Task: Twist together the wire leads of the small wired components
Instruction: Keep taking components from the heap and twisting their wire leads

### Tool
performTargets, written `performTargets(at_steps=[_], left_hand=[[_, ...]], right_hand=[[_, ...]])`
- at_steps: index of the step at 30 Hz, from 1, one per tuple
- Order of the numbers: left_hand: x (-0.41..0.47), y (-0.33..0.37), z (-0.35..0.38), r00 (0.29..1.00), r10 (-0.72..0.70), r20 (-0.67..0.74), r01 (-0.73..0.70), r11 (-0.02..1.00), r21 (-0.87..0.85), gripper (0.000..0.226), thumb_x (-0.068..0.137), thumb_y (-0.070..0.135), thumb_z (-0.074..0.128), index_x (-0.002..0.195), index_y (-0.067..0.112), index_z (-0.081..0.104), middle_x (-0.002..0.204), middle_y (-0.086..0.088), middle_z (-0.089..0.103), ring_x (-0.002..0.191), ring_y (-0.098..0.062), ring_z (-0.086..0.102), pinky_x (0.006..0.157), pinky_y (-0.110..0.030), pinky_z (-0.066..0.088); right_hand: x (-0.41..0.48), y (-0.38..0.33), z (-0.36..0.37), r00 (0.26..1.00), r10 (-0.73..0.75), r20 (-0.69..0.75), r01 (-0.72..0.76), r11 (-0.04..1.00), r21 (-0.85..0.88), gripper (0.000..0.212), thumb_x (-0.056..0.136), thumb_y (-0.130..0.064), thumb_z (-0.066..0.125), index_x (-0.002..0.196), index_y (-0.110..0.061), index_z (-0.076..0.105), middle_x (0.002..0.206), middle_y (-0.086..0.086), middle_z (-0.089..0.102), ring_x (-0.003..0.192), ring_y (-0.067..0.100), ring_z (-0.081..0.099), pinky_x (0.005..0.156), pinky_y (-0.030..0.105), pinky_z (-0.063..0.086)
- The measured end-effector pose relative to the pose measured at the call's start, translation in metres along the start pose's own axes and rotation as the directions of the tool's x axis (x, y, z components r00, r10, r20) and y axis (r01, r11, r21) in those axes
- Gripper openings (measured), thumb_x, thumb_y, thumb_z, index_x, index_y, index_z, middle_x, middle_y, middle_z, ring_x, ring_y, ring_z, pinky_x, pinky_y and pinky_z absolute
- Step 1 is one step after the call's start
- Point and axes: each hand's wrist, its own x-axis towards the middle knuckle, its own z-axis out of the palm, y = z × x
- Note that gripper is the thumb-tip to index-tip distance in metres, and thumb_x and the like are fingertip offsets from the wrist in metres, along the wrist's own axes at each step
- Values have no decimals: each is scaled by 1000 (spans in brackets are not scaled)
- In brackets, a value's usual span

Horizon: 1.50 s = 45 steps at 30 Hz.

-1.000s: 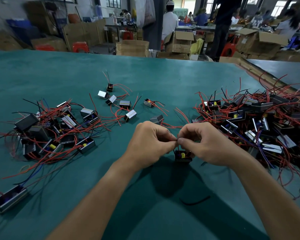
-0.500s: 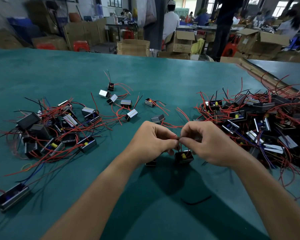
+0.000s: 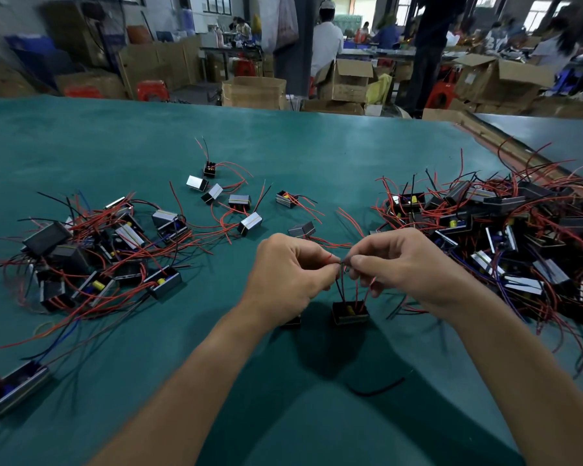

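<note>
The left hand [image 3: 285, 274] and the right hand [image 3: 401, 264] meet above the near middle of the green surface [image 3: 283, 146]. The fingers [image 3: 327, 265] of the left hand are curled, and its thumb and forefinger pinch the wire leads [image 3: 341, 263]. The right hand pinches the same leads from the other side, so the fingertips of both hands nearly touch. The leads are thin, red and black, and they go down to a small component [image 3: 349, 312] directly under the hands. It is a black open box with a yellow part inside. I cannot tell if it stands on the surface or hangs just above it. A second component [image 3: 292, 321] shows only partly under the left hand.

On the left lies a loose pile [image 3: 98, 260] of such boxes with tangled red, black and blue wires. On the right a bigger, denser pile [image 3: 505, 237] reaches almost to the right hand. Between the piles the smooth green cover shows in a band where the forearms lie. Beyond the hands are a few scattered components [image 3: 229, 200], some with shiny metal faces. A short curved black wire piece [image 3: 376, 388] lies between the forearms, and a long component [image 3: 14, 388] lies at the near left. The far edge of the surface runs straight across, and cardboard boxes [image 3: 254, 92] stand behind it. At the right the edge runs diagonally.
</note>
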Motion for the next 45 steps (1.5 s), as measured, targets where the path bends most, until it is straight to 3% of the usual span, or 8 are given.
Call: performTargets(at_steps=[8, 18, 25, 30, 35, 38, 40, 45], left_hand=[[-4, 0, 4, 976, 208, -56, -204, 976, 71, 3, 76, 4, 77, 76, 6, 78, 75, 5, 75, 64, 5, 64, 62, -22, 56], [-4, 0, 2, 959, 281, 22, -281, 951, 128, 10, 78, 3, 73, 86, 6, 79, 82, -1, 77, 73, 2, 68, 70, -20, 56], [-1, -2, -1, 975, 173, 142, -192, 972, 132, 9, 81, 5, 73, 88, 7, 79, 77, 0, 76, 66, -2, 67, 67, -25, 56], [2, 0, -3, 978, -27, 208, 27, 1000, 3, 12, 82, -6, 69, 83, 3, 76, 72, -10, 74, 59, -15, 66, 64, -36, 58], [2, 4, -8, 942, -158, 296, 191, 978, -87, 14, 84, -11, 64, 81, -1, 73, 65, -5, 70, 51, -14, 63, 48, -16, 47], [4, 3, -11, 935, -214, 283, 268, 949, -167, 7, 86, -4, 67, 84, -4, 73, 68, -9, 71, 52, -17, 63, 52, -20, 49], [4, 3, -11, 939, -222, 264, 278, 940, -199, 7, 85, -1, 69, 87, -7, 73, 67, -8, 71, 52, -17, 64, 57, -24, 52], [3, 2, -9, 967, -134, 217, 175, 967, -185, 9, 84, -7, 67, 78, -3, 73, 64, -7, 70, 50, -13, 61, 52, -18, 49]], right_hand=[[1, 5, -5, 973, 177, 145, -213, 934, 288, 5, 63, -17, 76, 64, -14, 72, 65, 4, 67, 50, 7, 57, 44, 15, 47], [4, 9, -4, 970, 185, 161, -220, 946, 239, 25, 57, -25, 79, 72, -9, 67, 63, 6, 67, 48, 8, 59, 46, 17, 50], [2, 10, -6, 991, -72, 115, 85, 991, -106, 16, 79, -4, 77, 69, -10, 66, 59, 2, 65, 54, 9, 56, 52, 21, 49], [1, 7, -8, 961, -237, 144, 276, 871, -406, 16, 82, -11, 77, 71, -15, 65, 66, 6, 64, 58, 10, 52, 55, 31, 44], [0, 7, 1, 928, -365, 74, 315, 663, -679, 16, 80, -17, 76, 72, -19, 62, 61, -3, 58, 60, 14, 50, 55, 29, 41], [0, 5, 7, 888, -454, 66, 361, 602, -712, 18, 79, -13, 76, 71, -17, 60, 61, -6, 55, 61, 15, 49, 57, 32, 40], [0, 5, 8, 884, -466, 32, 353, 620, -701, 18, 79, -14, 77, 70, -18, 61, 60, -9, 55, 59, 13, 49, 57, 30, 40], [1, 3, 6, 981, -192, 22, 187, 913, -364, 12, 84, -10, 74, 74, -13, 68, 61, -3, 65, 54, 6, 54, 52, 23, 45]])
